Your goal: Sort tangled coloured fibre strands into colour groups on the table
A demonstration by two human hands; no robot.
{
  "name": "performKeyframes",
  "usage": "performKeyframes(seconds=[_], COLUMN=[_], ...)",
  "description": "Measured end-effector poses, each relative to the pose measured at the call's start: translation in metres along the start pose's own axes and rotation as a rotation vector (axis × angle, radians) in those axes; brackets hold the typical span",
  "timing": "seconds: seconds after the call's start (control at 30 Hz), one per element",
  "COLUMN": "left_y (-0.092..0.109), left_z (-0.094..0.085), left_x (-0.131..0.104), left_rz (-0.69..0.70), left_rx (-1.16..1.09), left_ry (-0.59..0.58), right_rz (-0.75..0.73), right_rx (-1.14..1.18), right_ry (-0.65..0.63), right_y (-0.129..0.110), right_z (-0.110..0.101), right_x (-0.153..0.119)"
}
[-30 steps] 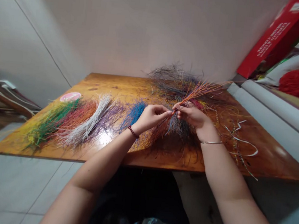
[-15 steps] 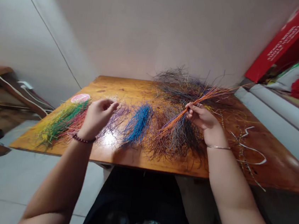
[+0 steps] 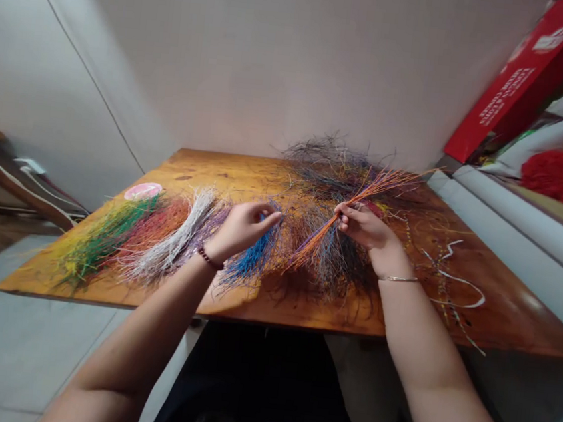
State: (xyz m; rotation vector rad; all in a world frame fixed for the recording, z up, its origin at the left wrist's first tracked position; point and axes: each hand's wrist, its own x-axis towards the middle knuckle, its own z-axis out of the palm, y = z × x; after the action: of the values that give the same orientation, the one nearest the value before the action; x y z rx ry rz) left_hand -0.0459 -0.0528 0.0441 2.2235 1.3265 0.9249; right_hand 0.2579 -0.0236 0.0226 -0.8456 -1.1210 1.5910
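Note:
My right hand (image 3: pixel 364 228) is closed round the middle of a bundle of thin orange and purple strands (image 3: pixel 316 241). The bundle slants, its upper ends fanning out to the back right and its lower ends over a brown and grey pile of strands (image 3: pixel 333 270). Over the blue strands (image 3: pixel 251 261) is my left hand (image 3: pixel 247 229), its fingers curled toward the thumb. No strand shows clearly between those fingertips. To its left lie white strands (image 3: pixel 175 240), with purple strands (image 3: pixel 213 220) partly hidden by the left hand and wrist.
Red strands (image 3: pixel 151 231) and green and yellow strands (image 3: pixel 102 239) lie at the left of the wooden table (image 3: pixel 206 166), near a pink disc (image 3: pixel 143 191). A tangled dark heap (image 3: pixel 327 162) lies against the wall. At right are a white ribbon (image 3: pixel 474 292) and a red box (image 3: pixel 516 81).
My left hand has moved right, from above the white and purple strands to the blue ones, uncovering the white pile. My right hand keeps its hold on the bundle. The view has shifted slightly.

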Motion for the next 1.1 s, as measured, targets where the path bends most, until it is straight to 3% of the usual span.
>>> performKeyframes(seconds=[0.13, 0.23, 0.47, 0.7, 1.1], left_y=[0.018, 0.016, 0.011, 0.002, 0.001], left_z=[0.052, 0.067, 0.067, 0.071, 0.048], left_x=[0.026, 0.03, 0.02, 0.022, 0.021], left_rz=[0.048, 0.02, -0.007, 0.004, 0.014], left_rx=[-0.439, -0.577, -0.623, -0.661, -0.703], left_ry=[-0.18, -0.272, -0.36, -0.365, -0.457], right_rz=[0.008, 0.016, 0.029, 0.037, -0.038], right_rx=[-0.013, -0.038, -0.123, -0.153, -0.095], right_ry=[-0.01, -0.03, -0.046, -0.073, -0.001], right_y=[0.004, 0.005, 0.007, 0.01, -0.002], right_z=[-0.002, -0.001, 0.015, 0.012, 0.007], right_x=[0.003, 0.003, 0.0, 0.002, -0.004])
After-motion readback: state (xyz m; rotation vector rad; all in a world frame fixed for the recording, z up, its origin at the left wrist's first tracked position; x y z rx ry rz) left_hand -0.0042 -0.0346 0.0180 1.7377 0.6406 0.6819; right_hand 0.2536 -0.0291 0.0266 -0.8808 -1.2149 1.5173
